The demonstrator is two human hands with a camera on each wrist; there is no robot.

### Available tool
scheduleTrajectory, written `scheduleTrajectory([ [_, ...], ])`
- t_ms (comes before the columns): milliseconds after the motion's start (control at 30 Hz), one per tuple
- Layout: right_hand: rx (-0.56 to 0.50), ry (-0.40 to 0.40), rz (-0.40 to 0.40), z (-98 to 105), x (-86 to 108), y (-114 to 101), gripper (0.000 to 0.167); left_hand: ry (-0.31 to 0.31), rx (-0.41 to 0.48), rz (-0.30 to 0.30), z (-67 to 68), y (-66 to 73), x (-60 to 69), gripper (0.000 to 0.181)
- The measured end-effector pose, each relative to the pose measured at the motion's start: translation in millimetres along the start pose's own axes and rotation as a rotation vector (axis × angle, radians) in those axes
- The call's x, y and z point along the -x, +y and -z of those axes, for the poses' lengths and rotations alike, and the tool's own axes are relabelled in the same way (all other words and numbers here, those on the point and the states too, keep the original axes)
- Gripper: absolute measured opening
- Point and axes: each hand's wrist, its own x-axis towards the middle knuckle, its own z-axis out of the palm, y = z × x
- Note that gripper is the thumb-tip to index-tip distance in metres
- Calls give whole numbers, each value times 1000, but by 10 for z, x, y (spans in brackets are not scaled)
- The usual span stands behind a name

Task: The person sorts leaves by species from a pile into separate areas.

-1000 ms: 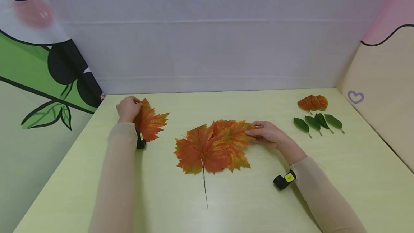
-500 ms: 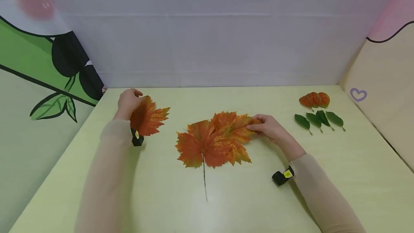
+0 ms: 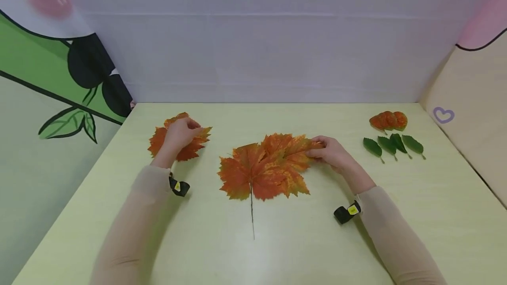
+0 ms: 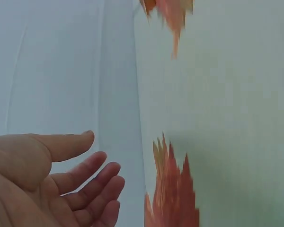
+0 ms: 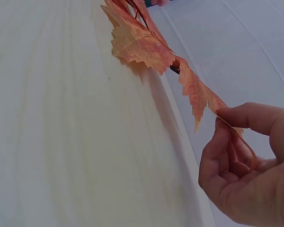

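Note:
My left hand [image 3: 177, 139] is over an orange-red maple leaf [image 3: 196, 149] at the table's back left and hides its middle. In the left wrist view that hand [image 4: 61, 182] has its thumb and fingers apart with nothing between them; the leaf's jagged edge [image 4: 173, 194] shows beside it. My right hand [image 3: 334, 154] pinches the right edge of overlapping orange maple leaves [image 3: 271, 173] in the middle, from which a thin dark stem [image 3: 251, 210] points toward me. The right wrist view shows the thumb and fingertips [image 5: 227, 113] on a leaf's edge, which is lifted off the table.
At the back right, several green leaves [image 3: 397, 143] lie in a row in front of a few overlapping small reddish-orange leaves [image 3: 389, 121]. A pale fabric wall [image 3: 253, 56] borders the table's [image 3: 301, 250] far edge, with printed panels on both sides.
My left hand has let go of the maple leaf at the back left, which now lies lower and flatter, and has moved right across it. My right hand keeps its pinch, nearly still.

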Motion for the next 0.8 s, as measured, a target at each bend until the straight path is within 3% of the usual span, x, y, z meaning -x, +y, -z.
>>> scheduleTrajectory([
  [167,26,12,5,6,9,-16,28,-79,31,-19,-187,128,190,40],
  [367,38,2,19,3,13,-4,22,-86,18,-95,-417,291,343,43],
  [467,36,3,20,0,1,-1,21,-108,-31,-98,-504,372,368,46],
  [700,75,8,15,-21,-7,-11,23,-231,-84,-77,-673,477,375,51],
  [800,84,9,8,-25,2,1,24,-237,-82,-84,-726,495,375,49],
])
